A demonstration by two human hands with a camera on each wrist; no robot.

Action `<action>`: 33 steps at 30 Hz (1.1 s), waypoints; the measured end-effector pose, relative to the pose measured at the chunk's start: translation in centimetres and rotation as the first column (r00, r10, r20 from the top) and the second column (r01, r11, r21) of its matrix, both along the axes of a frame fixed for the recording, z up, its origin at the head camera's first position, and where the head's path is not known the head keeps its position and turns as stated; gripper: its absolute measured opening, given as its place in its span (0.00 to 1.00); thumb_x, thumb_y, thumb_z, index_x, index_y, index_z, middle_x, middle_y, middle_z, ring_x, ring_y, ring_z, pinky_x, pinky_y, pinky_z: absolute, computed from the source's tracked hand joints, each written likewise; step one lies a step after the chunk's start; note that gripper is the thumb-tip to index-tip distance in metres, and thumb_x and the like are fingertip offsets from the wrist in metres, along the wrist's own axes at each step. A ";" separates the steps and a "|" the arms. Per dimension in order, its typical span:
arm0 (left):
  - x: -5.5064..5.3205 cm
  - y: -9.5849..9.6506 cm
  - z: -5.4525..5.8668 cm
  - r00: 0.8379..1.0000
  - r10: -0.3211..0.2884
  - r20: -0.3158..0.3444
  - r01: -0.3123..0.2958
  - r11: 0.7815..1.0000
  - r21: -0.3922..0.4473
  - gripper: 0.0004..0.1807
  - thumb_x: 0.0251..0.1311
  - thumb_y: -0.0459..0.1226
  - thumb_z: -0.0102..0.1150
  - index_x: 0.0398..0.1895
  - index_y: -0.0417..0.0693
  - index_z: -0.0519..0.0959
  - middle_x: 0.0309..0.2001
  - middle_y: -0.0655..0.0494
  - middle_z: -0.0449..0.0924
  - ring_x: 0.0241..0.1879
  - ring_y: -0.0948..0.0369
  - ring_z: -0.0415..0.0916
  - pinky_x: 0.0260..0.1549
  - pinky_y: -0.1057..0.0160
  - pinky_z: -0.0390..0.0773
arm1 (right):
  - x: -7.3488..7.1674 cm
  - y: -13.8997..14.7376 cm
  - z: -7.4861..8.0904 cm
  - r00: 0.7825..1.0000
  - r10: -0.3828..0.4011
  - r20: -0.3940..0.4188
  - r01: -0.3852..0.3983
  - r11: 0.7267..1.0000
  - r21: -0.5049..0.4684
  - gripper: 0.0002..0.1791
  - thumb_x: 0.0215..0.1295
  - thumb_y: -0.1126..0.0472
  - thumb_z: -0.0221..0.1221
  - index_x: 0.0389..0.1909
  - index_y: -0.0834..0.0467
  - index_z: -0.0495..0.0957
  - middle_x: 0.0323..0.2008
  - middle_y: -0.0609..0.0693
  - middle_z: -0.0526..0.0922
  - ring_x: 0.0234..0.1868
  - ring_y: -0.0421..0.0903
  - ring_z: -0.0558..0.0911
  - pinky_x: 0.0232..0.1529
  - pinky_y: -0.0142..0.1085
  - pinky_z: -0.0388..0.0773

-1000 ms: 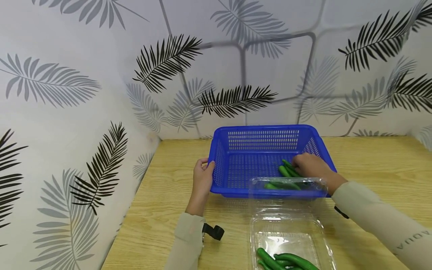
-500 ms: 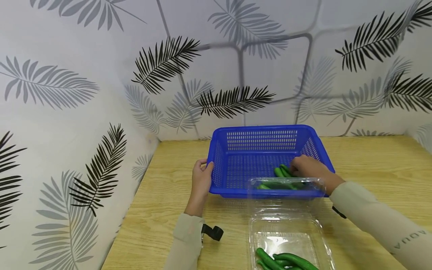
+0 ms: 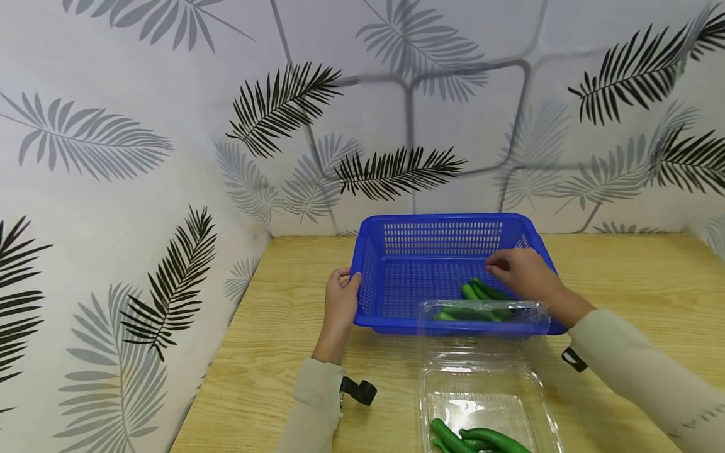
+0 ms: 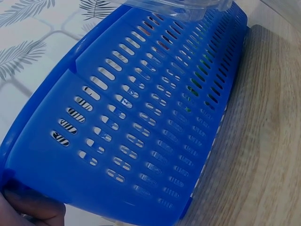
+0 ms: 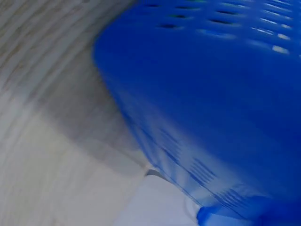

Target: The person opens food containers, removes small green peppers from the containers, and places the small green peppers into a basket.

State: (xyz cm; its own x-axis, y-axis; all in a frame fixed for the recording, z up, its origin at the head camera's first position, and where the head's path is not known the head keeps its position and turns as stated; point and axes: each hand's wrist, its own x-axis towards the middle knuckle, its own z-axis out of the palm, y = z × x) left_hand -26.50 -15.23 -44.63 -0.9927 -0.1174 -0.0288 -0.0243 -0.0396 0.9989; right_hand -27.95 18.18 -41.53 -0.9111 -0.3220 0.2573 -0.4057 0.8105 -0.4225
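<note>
In the head view, my left hand (image 3: 341,301) grips the left rim of the blue plastic basket (image 3: 442,235), thumb over the edge. Its fingertips (image 4: 37,207) show at the basket's corner in the left wrist view. My right hand (image 3: 527,274) hovers over the basket's right side, fingers loosely curled, with nothing visible in them. Below it, several long green peppers (image 3: 472,291) lie on the basket floor, partly seen through a clear plastic lid. The right wrist view is blurred and shows the basket's wall (image 5: 211,94), not the hand.
In front of the basket stands an open clear plastic clamshell box (image 3: 481,402), its raised lid (image 3: 481,346) leaning over the basket's front rim. Several green peppers (image 3: 489,437) lie in the box. The wooden table (image 3: 272,333) meets a leaf-patterned wall (image 3: 317,126) behind.
My right hand was down among the peppers in the basket and has lifted off them, its fingers loosening. The peppers in the basket shifted slightly left. My left hand keeps its grip.
</note>
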 end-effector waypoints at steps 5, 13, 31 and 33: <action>-0.1 0.2 -0.3 1.000 0.021 -0.007 -0.022 1.000 -0.017 0.16 0.67 0.39 0.48 0.53 0.39 0.68 0.41 0.35 0.77 0.38 0.43 0.77 0.29 0.56 0.79 | 1.2 0.4 1.9 0.999 -0.007 -0.037 0.005 0.999 -0.045 0.10 0.63 0.61 0.59 0.40 0.63 0.81 0.34 0.53 0.84 0.34 0.48 0.82 0.35 0.45 0.78; 0.0 0.3 -0.2 1.000 0.018 0.001 -0.018 1.000 -0.017 0.16 0.66 0.39 0.49 0.53 0.41 0.68 0.41 0.36 0.77 0.38 0.44 0.77 0.29 0.57 0.79 | 4.7 0.7 5.2 0.990 -0.044 -0.134 0.030 0.995 -0.099 0.11 0.63 0.58 0.59 0.42 0.59 0.81 0.36 0.51 0.83 0.33 0.48 0.82 0.35 0.44 0.78; 0.0 0.1 -0.1 1.000 0.007 0.003 -0.007 1.000 -0.005 0.17 0.67 0.39 0.49 0.54 0.38 0.67 0.42 0.34 0.76 0.38 0.42 0.77 0.28 0.56 0.79 | 14.0 -4.0 6.3 0.857 0.325 -0.400 -0.373 0.927 -0.046 0.15 0.66 0.47 0.52 0.36 0.52 0.81 0.33 0.41 0.82 0.32 0.35 0.79 0.33 0.20 0.73; 0.0 0.1 -0.2 1.000 0.010 -0.004 -0.010 1.000 -0.013 0.17 0.67 0.39 0.48 0.53 0.38 0.67 0.42 0.34 0.77 0.38 0.43 0.78 0.28 0.56 0.79 | 14.6 -4.2 5.7 0.860 0.345 -0.376 -0.383 0.923 -0.029 0.06 0.61 0.54 0.61 0.36 0.51 0.81 0.34 0.39 0.81 0.32 0.34 0.79 0.34 0.19 0.72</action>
State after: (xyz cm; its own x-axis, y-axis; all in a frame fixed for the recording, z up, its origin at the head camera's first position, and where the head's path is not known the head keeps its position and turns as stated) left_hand -26.52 -15.12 -44.84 -0.9916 -0.1274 -0.0230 -0.0197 -0.0269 0.9994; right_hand -13.37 13.97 -35.84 -0.5735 -0.5684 0.5899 -0.8019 0.5367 -0.2624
